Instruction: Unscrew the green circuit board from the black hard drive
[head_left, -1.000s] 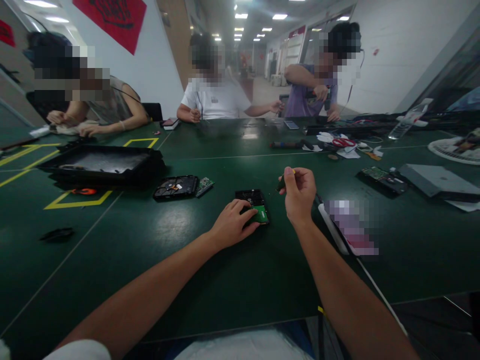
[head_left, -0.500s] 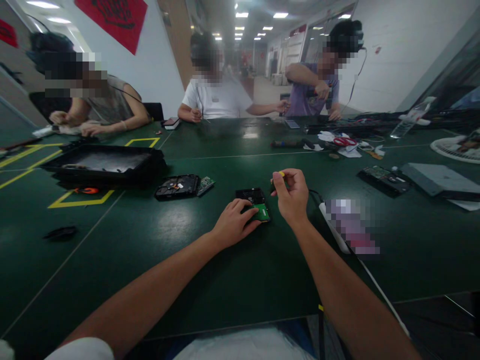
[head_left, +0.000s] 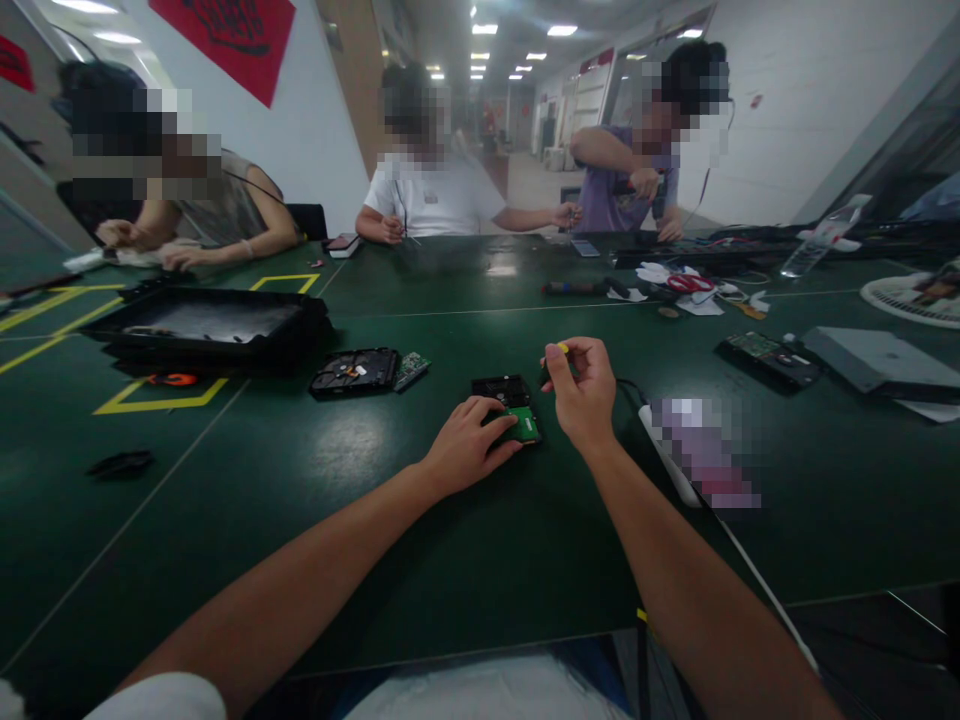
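Observation:
A black hard drive with a green circuit board lies on the dark green table in front of me. My left hand steadies it, fingers over the board and thumb along the near edge, covering part of the drive. To the right of the drive and just above the table, my right hand is closed in a pinch around a yellow-and-black screwdriver. Its yellow end shows above the thumb and a dark part below the fingers; the tip cannot be made out.
To the left lie another hard drive, a loose circuit board and a stack of black trays. A white power strip is by my right forearm. Further right are a third drive and a grey box. Three people sit opposite.

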